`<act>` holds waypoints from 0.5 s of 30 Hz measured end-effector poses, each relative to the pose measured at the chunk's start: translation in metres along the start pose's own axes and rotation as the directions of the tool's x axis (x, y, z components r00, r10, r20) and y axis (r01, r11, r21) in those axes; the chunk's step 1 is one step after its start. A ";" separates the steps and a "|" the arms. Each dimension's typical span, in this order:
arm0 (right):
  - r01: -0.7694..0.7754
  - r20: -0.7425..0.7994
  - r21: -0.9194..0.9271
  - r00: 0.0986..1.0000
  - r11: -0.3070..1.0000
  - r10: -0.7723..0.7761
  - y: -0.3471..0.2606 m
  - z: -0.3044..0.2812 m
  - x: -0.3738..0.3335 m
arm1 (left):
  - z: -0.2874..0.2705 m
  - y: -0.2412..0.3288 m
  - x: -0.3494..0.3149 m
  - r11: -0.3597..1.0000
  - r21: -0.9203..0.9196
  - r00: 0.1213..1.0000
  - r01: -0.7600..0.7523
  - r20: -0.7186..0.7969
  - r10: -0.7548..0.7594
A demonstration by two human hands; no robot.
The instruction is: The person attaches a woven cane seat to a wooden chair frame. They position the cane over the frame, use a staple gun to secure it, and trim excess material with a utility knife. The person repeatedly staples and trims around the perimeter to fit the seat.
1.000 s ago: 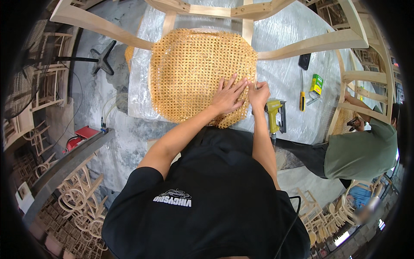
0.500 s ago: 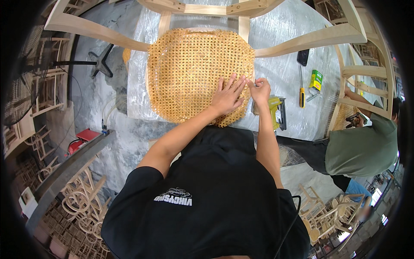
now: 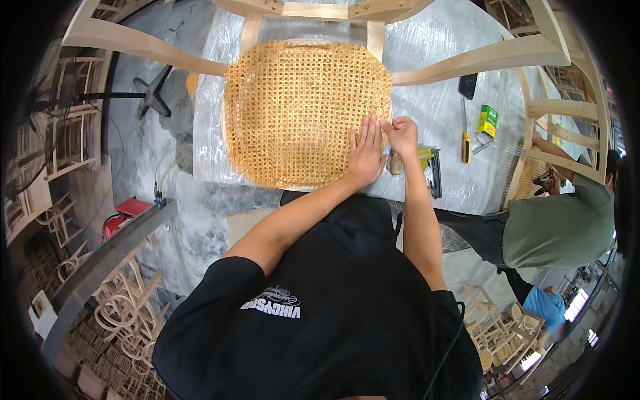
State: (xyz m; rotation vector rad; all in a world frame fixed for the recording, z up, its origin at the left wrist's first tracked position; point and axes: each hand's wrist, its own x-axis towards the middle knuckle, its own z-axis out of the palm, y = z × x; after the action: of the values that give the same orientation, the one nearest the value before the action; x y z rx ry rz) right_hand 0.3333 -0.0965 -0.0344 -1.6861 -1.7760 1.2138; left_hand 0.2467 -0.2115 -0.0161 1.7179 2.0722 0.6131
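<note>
A woven cane webbing sheet (image 3: 300,110) covers the seat of a pale wooden chair frame (image 3: 467,60). My left hand (image 3: 367,155) lies flat on its right part, fingers stretched and close together. Right beside it, my right hand (image 3: 402,137) is closed in a pinch at the webbing's right edge; its fingertips partly hide what they grip. Below that hand, a short wooden handle (image 3: 396,163) shows, its other end hidden. A yellow-green staple gun (image 3: 432,172) lies just right of my right wrist, partly covered by the forearm.
On the plastic-covered table (image 3: 440,120) lie a yellow-handled screwdriver (image 3: 467,148), a green-yellow box (image 3: 488,120) and a dark phone (image 3: 468,87). A co-worker in a green shirt (image 3: 560,227) works at right by another chair. A fan-like stand (image 3: 153,93) is at left.
My left hand has slid right along the webbing, its fingers now closer together and nearer my right hand. The right hand stays at the edge. The view has shifted slightly.
</note>
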 end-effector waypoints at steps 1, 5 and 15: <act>0.000 0.006 0.002 1.000 1.000 0.000 -0.003 0.003 0.000 | 0.002 -0.002 -0.001 0.997 0.072 1.000 0.006 -0.014 -0.005; -0.003 -0.006 -0.001 1.000 1.000 0.003 0.005 -0.005 0.006 | 0.005 0.005 0.002 1.000 -0.029 1.000 0.003 -0.026 -0.003; -0.032 0.073 0.060 0.997 0.998 0.027 0.007 -0.007 0.008 | 0.017 0.005 0.003 0.999 0.010 0.996 0.037 -0.080 -0.037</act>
State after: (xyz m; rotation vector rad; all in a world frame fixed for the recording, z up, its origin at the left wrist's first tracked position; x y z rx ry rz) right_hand 0.3411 -0.0876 -0.0386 -1.6593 -1.7425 1.3435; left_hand 0.2594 -0.2066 -0.0273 1.6830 2.1605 0.6697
